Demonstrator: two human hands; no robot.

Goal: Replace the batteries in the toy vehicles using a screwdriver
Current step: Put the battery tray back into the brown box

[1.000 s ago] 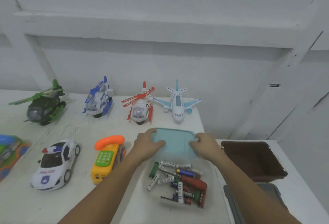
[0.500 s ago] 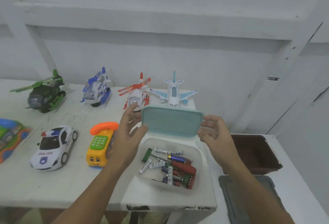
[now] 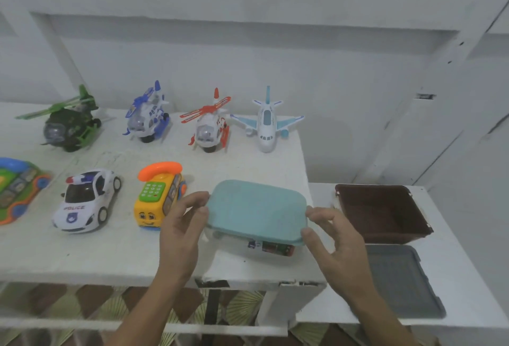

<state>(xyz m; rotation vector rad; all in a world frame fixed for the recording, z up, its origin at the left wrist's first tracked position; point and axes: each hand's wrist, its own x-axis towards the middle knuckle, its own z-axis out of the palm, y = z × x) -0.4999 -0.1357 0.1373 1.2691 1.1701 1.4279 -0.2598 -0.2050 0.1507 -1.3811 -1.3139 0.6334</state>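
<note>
White table, white wall, left hand and right hand pinching teal lid

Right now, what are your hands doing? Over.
Left hand, right hand pinch teal lid ends. Lid over battery box, batteries peeking. Phone toy near left hand.

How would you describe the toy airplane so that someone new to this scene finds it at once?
Start at the white table, then follow the back row of flying toys to its right end. There stands the toy airplane, white with pale blue wings; its three neighbours are helicopters with rotor blades.
</note>
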